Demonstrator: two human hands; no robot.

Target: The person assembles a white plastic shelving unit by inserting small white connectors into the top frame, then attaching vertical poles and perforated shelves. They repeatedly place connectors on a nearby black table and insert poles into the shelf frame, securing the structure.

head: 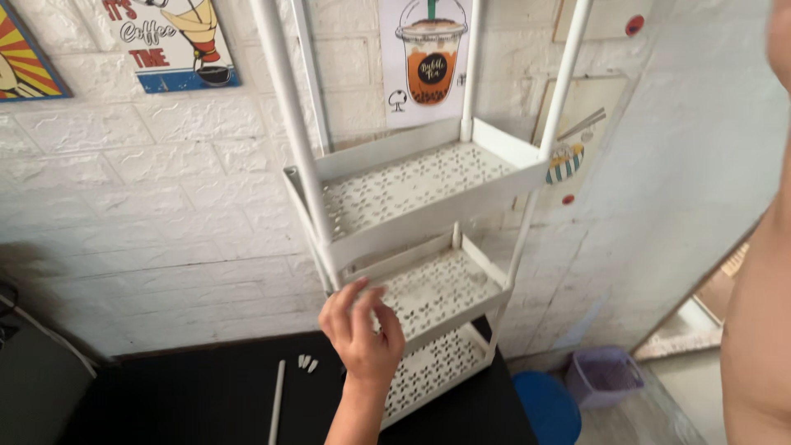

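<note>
Rack: white plastic shelf rack (pixel 412 198), three perforated trays on thin white poles, standing on a black table (pixel 206 395) against a white brick-pattern wall (pixel 165 189). It looks tilted in this view, though that may be the camera angle.

Left hand: the left hand (pixel 362 330) comes up from the bottom of the frame, fingers curled over the front corner of the middle tray (pixel 437 288) near the front pole (pixel 292 124). It looks like a loose wrap on the rim, not a hard squeeze, and I can't tell how far the fingers close behind it.

Right hand: not visible. Only a bare arm (pixel 758 330) runs down the right edge, so no idea what that hand's grip is.

Handling: my guess is it's light and a bit wobbly, with thin plastic, hollow-looking poles and push-fit joints. The trays would probably flex if grabbed mid-span. A corner where pole meets tray looks stiffest, and that's roughly where the hand is. The smooth plastic could slip. Yanking one pole might pop a joint.

Loose bits: a spare white rod (pixel 277 404) lies on the table left of the rack, with a few small white pegs (pixel 306 363) just beyond it.

Around: posters (pixel 428 58) on the wall, and a blue round thing (pixel 548 408) plus a small purple basket (pixel 606 375) on the floor to the right.
</note>
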